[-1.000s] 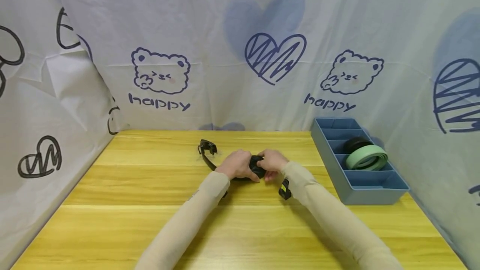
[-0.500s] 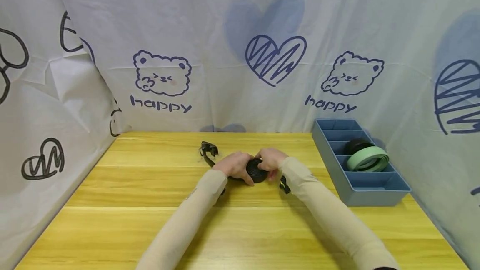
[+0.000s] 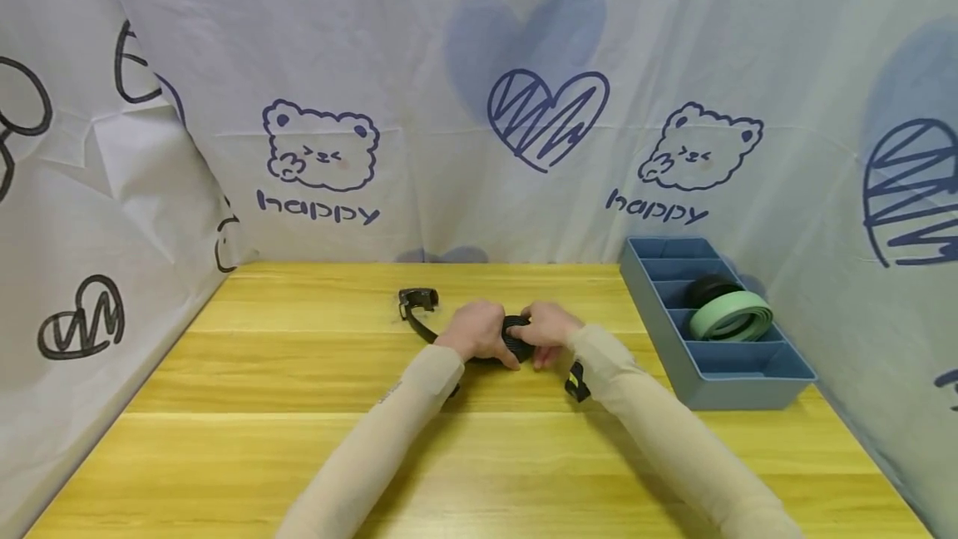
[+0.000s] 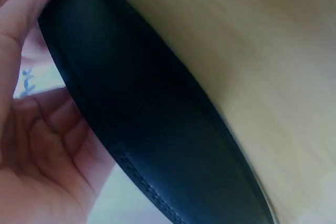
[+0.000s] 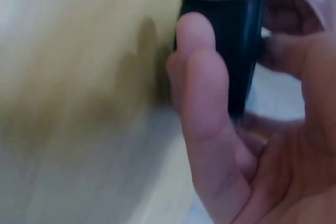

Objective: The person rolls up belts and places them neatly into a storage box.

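Note:
A black leather belt (image 3: 517, 340), partly rolled into a coil, lies between the two hands at the middle of the table. My left hand (image 3: 479, 332) holds the coil's left side, thumb toward the front. Its stitched strap (image 4: 152, 103) crosses the left wrist view, running past the palm. From the right, my right hand (image 3: 548, 331) grips the coil, its fingers (image 5: 205, 93) curled against the belt's edge in the right wrist view. The belt's loose tail leads left and back to a dark buckle (image 3: 417, 299) on the table. The fingers hide part of the coil.
A blue-grey divided box (image 3: 688, 364) stands at the right of the wooden table (image 3: 299, 439). In its compartments sit a green coiled belt (image 3: 703, 324) and a black coil (image 3: 707, 288). A patterned white cloth (image 3: 449, 173) hangs behind the table.
The coil, lying flatter half a second ago, is tilted again between the hands. The buckle end has turned and shifted slightly toward the front. Both hands stay around the coil.

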A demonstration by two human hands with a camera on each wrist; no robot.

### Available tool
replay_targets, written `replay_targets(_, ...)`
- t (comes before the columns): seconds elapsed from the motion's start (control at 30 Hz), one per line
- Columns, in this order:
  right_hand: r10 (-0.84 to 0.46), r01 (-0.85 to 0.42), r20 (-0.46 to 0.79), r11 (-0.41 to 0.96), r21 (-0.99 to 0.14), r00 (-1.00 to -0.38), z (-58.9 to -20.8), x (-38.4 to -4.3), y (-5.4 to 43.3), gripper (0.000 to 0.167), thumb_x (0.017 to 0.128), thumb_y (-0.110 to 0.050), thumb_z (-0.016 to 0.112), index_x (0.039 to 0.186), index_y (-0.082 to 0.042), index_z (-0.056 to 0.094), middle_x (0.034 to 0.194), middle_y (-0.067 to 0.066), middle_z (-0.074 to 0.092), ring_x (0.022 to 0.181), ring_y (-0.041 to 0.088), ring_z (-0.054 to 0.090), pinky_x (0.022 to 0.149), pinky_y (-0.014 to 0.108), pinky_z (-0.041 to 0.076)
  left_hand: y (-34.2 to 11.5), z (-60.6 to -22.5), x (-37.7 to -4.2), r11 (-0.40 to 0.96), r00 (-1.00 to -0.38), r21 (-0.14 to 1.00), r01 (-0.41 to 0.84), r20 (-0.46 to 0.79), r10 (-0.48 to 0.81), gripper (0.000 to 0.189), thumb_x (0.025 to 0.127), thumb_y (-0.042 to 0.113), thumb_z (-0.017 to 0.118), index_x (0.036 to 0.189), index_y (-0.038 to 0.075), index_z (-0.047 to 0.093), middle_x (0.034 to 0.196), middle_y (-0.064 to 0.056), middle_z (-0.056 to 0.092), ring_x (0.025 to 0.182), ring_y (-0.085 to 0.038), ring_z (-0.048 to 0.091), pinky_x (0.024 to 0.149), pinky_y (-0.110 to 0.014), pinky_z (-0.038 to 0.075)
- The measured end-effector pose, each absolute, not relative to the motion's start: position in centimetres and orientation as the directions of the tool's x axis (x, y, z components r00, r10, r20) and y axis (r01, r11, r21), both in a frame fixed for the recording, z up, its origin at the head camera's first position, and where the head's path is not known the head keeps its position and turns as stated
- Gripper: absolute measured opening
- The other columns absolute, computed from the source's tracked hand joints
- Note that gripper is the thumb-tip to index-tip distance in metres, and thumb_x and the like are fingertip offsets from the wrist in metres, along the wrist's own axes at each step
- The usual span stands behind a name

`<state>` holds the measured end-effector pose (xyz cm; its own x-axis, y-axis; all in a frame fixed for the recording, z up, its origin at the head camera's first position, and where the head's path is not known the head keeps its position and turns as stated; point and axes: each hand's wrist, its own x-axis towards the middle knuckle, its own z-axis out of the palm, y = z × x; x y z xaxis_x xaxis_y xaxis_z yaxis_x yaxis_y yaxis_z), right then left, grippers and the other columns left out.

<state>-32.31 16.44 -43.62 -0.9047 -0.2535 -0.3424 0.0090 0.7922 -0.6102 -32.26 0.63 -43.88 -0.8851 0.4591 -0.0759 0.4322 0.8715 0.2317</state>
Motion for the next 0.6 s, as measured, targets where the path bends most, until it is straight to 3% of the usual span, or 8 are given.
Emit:
replay_targets(0.07,-0.233,0.023,-0.336,0.792,-0.61,-0.913,-43.7,-32.2,16.5,0.04,0.097,-0.031,0.059,0.127,-0.005,0.058,0.057,0.013,0.067,0.045,0.021,0.065,0.047,0.036,0.055,1.1,-44.0,-32.2,0.877,-0.892,0.218,0.428,-0.056,0.449,0.056,0.06,0.058,0.088,0.089,0.013,0.068,0.082,-0.002,0.065,0.069,-0.015,0.058,0.063,-0.032,0.051)
replay_targets(0.23,-0.188,0.049,-0.306,0.778,-0.627,-0.934,-43.9,-32.2,16.6,0.046,0.098,-0.029,0.058,0.139,-0.008,0.052,0.058,0.012,0.067,0.043,0.018,0.063,0.044,0.031,0.052,1.2,-43.9,-32.2,0.882,-0.895,0.224,0.415,-0.072,0.44,0.063,0.063,0.057,0.087,0.101,0.011,0.068,0.09,-0.005,0.067,0.074,-0.017,0.06,0.068,-0.034,0.052)
replay_targets(0.4,-0.203,0.038,-0.304,0.774,-0.632,-0.931,-43.8,-32.6,16.6,0.048,0.097,-0.024,0.06,0.141,-0.007,0.052,0.056,0.011,0.067,0.043,0.019,0.064,0.045,0.032,0.053,0.5,-43.5,-32.5,0.849,-0.853,0.295,0.439,-0.16,0.497,0.058,0.068,0.047,0.088,0.109,0.013,0.066,0.096,-0.003,0.067,0.08,-0.016,0.061,0.075,-0.033,0.051)
replay_targets(0.6,-0.255,-0.021,-0.332,0.82,-0.572,-0.908,-43.1,-33.1,16.4,0.048,0.096,-0.02,0.061,0.141,-0.007,0.052,0.065,0.013,0.07,0.045,0.019,0.065,0.049,0.034,0.055,-0.3,-43.1,-32.7,0.81,-0.783,0.374,0.451,-0.269,0.56,0.079,0.072,0.034,0.088,0.138,0.018,0.049,0.122,-0.005,0.063,0.104,-0.019,0.061,0.091,-0.036,0.049)
